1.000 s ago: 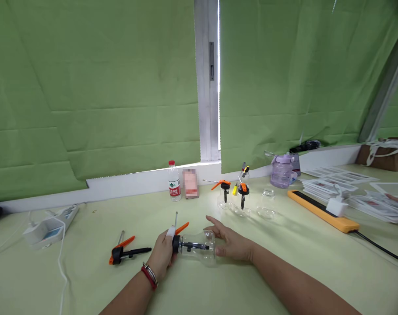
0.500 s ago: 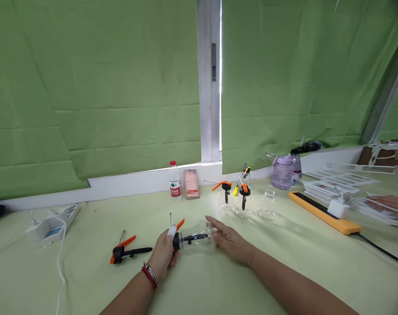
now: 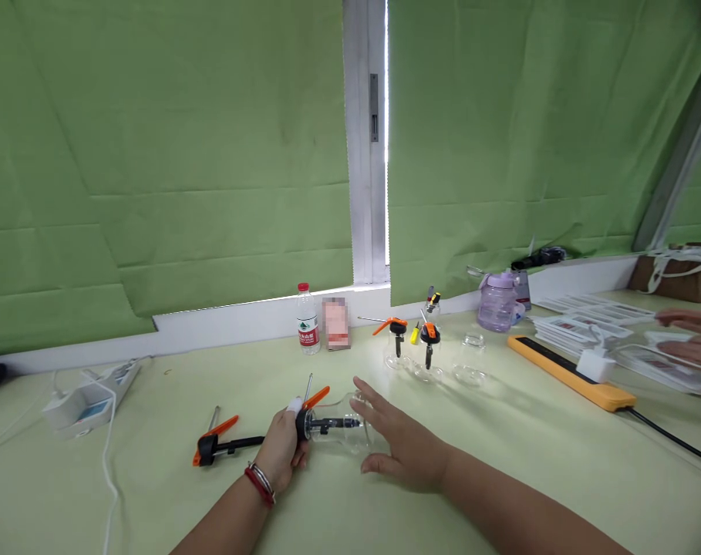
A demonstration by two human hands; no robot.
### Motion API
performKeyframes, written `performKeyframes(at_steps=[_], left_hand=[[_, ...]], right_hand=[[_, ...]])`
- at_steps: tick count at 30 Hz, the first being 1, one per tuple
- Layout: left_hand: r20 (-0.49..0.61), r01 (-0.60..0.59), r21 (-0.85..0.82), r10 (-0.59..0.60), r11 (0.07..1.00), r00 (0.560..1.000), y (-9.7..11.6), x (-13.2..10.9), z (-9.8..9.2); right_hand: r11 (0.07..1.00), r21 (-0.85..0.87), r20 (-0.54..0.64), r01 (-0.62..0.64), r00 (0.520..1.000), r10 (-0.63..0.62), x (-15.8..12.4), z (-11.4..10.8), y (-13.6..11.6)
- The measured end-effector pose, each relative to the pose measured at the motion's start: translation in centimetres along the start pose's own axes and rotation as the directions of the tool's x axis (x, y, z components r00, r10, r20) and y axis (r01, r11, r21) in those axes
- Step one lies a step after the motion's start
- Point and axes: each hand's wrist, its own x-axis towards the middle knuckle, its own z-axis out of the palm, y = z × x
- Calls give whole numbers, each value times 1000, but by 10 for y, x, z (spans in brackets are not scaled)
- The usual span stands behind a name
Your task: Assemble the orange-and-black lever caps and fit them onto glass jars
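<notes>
My left hand is closed around the black collar of a pump head with an orange lever and a thin metal spout. This head sits at the neck of a clear bottle lying on its side, and its black tube reaches inside. At the bottle's base end, my right hand is open, thumb and fingers spread, fingertips over the glass; whether they touch it I cannot tell. A second pump head, black and orange, lies on the table left of my left hand, its tube end hidden behind that hand.
Behind my right hand stand two bottles with orange pump heads and an uncapped clear bottle. A water bottle, purple jug, orange power strip and white power strip are around. Another person's hands are at right.
My right hand has opened, its thumb now spread away from the bottle's base. My left hand has shifted slightly left with the pump head and bottle. Another person's hands have come further into view.
</notes>
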Motion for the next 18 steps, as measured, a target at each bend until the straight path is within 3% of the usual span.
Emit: performKeyframes(at_steps=[5, 8, 13, 18], left_hand=[[52, 29, -32, -28, 999, 998, 1, -2, 1], [93, 51, -71, -45, 996, 995, 2, -5, 2], [146, -36, -82, 47, 996, 988, 2, -8, 5], [119, -121, -37, 125, 992, 985, 3, -13, 9]], right_hand=[[960, -210, -16, 183, 981, -191, 2, 1, 2], [949, -244, -31, 201, 976, -215, 0, 2, 8], [983, -165, -36, 79, 996, -86, -4, 1, 14], [995, 28, -46, -94, 994, 96, -6, 0, 15]])
